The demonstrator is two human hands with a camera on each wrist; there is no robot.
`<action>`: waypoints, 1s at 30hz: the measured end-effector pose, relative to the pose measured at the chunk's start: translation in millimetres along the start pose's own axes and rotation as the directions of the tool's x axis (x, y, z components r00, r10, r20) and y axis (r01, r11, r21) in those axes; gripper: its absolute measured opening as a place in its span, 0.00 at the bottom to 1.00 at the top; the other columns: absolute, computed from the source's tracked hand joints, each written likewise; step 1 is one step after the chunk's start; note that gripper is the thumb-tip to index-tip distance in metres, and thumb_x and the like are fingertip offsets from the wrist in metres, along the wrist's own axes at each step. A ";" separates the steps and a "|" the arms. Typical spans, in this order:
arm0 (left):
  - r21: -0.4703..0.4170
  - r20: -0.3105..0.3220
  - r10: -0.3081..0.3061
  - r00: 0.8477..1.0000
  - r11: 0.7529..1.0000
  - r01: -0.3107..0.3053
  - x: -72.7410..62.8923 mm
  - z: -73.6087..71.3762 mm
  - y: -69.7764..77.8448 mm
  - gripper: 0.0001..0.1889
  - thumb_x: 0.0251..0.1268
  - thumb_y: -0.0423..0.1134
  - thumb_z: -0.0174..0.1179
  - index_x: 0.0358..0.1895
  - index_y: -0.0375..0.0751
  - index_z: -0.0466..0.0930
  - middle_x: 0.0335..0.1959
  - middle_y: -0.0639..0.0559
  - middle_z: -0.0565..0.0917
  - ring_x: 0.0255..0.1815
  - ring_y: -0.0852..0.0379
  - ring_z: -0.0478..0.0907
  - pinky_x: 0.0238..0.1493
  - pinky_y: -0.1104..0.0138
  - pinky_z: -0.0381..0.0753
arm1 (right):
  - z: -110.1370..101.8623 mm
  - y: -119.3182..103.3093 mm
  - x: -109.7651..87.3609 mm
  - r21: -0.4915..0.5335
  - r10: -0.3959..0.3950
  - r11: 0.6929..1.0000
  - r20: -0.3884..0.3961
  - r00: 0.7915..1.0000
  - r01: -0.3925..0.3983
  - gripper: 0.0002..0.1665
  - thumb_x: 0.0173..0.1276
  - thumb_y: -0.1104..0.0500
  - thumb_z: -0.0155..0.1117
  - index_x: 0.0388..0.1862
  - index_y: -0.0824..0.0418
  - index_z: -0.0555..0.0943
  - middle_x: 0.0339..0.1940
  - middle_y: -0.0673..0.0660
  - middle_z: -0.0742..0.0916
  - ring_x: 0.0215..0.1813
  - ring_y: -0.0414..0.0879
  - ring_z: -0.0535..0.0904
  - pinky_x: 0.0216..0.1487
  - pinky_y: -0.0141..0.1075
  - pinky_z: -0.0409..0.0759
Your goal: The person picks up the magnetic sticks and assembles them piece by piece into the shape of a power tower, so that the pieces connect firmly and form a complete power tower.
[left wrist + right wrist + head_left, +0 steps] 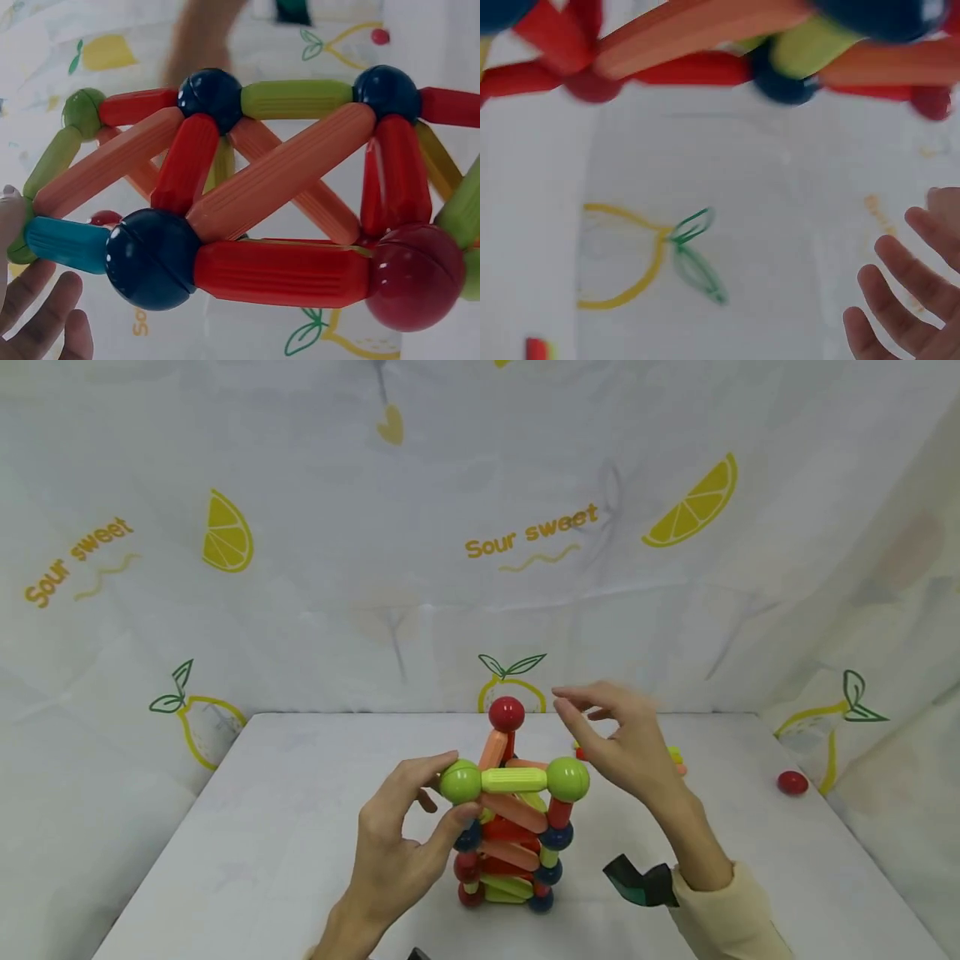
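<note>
A tower (508,855) of coloured rods and balls stands upright on the table. At its top front edge, a yellow-green rod (513,780) joins a left green ball (461,782) to a right green ball (567,778). My left hand (397,831) holds the left green ball between thumb and fingers. Behind, a red ball (506,714) forms the peak. Just right of that peak hovers my right hand (618,743), fingers loosely extended and holding nothing. From the left wrist, the frame's blue balls (154,259), orange diagonal rods (281,172) and a teal rod (66,244) show.
A loose red ball (792,783) lies near the table's right edge. Some loose rods (677,758) lie partly hidden behind my right hand. A white cloth (337,635) printed with lemons hangs behind the white table (300,827).
</note>
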State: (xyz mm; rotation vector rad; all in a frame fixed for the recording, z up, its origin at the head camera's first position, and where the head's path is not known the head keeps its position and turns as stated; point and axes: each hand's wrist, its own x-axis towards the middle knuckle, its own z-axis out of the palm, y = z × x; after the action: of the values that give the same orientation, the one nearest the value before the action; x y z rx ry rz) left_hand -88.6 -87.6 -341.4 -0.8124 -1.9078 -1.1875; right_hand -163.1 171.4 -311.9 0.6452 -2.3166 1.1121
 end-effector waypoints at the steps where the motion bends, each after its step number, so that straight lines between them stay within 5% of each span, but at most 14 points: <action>1: 0.002 0.008 -0.012 1.000 1.000 0.012 -1.6 0.2 -0.7 0.23 0.70 0.47 0.65 0.61 0.35 0.78 0.45 0.46 0.86 0.40 0.58 0.78 0.36 0.73 0.80 | 6.6 14.8 -0.5 -0.042 0.050 0.998 0.032 0.998 -0.048 0.14 0.70 0.65 0.66 0.53 0.61 0.88 0.45 0.58 0.91 0.47 0.48 0.85 0.49 0.39 0.84; 6: 0.008 0.152 -0.143 0.978 0.990 0.143 -11.3 1.4 -5.5 0.33 0.63 0.46 0.72 0.70 0.43 0.71 0.55 0.49 0.83 0.46 0.60 0.78 0.38 0.70 0.82 | 35.3 80.8 -14.0 -0.301 0.291 0.928 0.211 0.933 -0.221 0.18 0.71 0.65 0.64 0.58 0.68 0.84 0.55 0.69 0.87 0.56 0.66 0.82 0.56 0.61 0.82; 9: -0.007 0.260 -0.201 0.944 0.978 0.210 -14.4 1.1 -11.1 0.33 0.61 0.43 0.74 0.70 0.48 0.72 0.58 0.52 0.83 0.50 0.60 0.78 0.40 0.69 0.83 | 46.5 106.0 -25.5 -0.418 0.380 0.876 0.290 0.878 -0.241 0.21 0.69 0.64 0.67 0.59 0.70 0.83 0.56 0.72 0.86 0.58 0.69 0.81 0.58 0.63 0.81; 12: -0.036 0.333 -0.221 0.916 0.968 0.247 -15.2 -1.1 -16.8 0.27 0.62 0.41 0.73 0.64 0.51 0.77 0.53 0.56 0.86 0.49 0.62 0.79 0.40 0.68 0.84 | 53.1 118.8 -33.7 -0.473 0.408 0.853 0.336 0.849 -0.222 0.23 0.66 0.65 0.69 0.59 0.71 0.82 0.55 0.73 0.86 0.55 0.69 0.81 0.57 0.63 0.81; 20: -0.075 0.481 -0.238 0.844 0.948 0.310 -16.8 -11.1 -21.7 0.22 0.66 0.41 0.70 0.62 0.54 0.77 0.46 0.61 0.87 0.45 0.64 0.80 0.43 0.68 0.84 | 57.3 130.3 -39.1 -0.490 0.403 0.844 0.306 0.863 -0.220 0.21 0.64 0.68 0.67 0.57 0.71 0.84 0.47 0.70 0.86 0.45 0.63 0.80 0.47 0.58 0.83; 28: -0.136 0.581 -0.156 0.799 0.949 0.284 -9.5 -23.5 -37.2 0.21 0.73 0.36 0.62 0.66 0.45 0.73 0.51 0.53 0.86 0.50 0.61 0.80 0.48 0.67 0.84 | 58.5 136.7 -48.2 -0.463 0.427 0.846 0.292 0.856 -0.264 0.09 0.62 0.71 0.70 0.42 0.68 0.89 0.38 0.65 0.86 0.40 0.57 0.78 0.47 0.53 0.80; 30: -0.114 0.565 -0.166 0.808 0.954 0.276 -7.1 -25.4 -43.3 0.20 0.75 0.34 0.59 0.67 0.44 0.73 0.52 0.52 0.86 0.51 0.60 0.81 0.50 0.66 0.84 | 58.7 135.8 -49.5 -0.458 0.444 0.844 0.304 0.843 -0.279 0.11 0.63 0.72 0.70 0.45 0.70 0.88 0.43 0.66 0.87 0.43 0.58 0.80 0.53 0.56 0.82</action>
State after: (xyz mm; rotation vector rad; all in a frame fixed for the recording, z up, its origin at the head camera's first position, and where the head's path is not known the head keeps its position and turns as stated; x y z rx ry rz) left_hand -113.5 -128.0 -359.3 -1.1569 -2.4381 -1.4021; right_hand -219.3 209.7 -452.3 0.2837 -3.0085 0.6474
